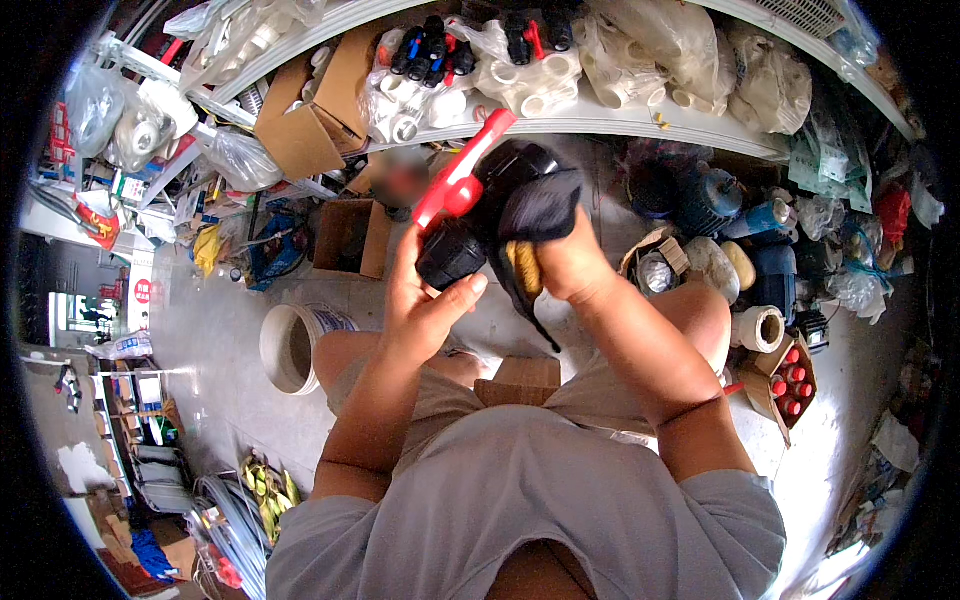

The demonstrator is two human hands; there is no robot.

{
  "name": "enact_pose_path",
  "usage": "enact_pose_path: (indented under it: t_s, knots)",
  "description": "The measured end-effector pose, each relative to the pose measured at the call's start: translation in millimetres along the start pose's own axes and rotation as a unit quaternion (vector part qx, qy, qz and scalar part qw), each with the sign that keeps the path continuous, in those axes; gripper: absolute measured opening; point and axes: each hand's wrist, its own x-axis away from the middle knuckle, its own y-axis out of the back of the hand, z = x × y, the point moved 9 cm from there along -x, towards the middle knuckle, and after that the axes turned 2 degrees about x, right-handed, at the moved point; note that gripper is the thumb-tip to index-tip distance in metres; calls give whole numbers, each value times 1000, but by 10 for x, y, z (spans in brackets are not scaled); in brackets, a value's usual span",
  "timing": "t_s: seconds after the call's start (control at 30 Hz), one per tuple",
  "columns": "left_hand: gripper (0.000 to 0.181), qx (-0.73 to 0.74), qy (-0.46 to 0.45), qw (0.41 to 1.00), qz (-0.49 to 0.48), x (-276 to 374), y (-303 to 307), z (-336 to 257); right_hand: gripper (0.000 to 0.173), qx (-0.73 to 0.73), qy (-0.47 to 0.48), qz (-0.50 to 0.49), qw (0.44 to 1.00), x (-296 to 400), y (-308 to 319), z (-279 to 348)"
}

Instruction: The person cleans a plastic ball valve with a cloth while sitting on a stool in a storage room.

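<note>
My left hand (427, 307) grips the black end of a large plastic ball valve (452, 253), fingers behind it and thumb along its near side. A long red lever handle (469, 166) runs across the top of the valve. In my right hand (574, 259) is a bunched dark cloth (540, 206) with a brownish-yellow part showing beneath it. The cloth presses against the valve's far black end (517, 161), and a thin dark tip hangs down from it. My right fingers are mostly hidden by the cloth.
Ahead is a white shelf (600, 129) with bagged white pipe fittings (532, 82) and smaller black valves (431, 56). A white bucket (289, 349) lies beside my left knee. An open carton (352, 238) stands on the floor; a box of red-capped bottles (787, 382) is at right.
</note>
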Motion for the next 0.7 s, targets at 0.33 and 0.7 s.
enact_pose_path:
  t_s: [0.33,0.7]
  knots:
    - [60,-41,-93,994,29,-17,-87,8,37,-94,-67,27,993,165,-211,-251]
    - [70,111,13,991,74,34,-44,-96,54,31,7,161,986,121,-290,79]
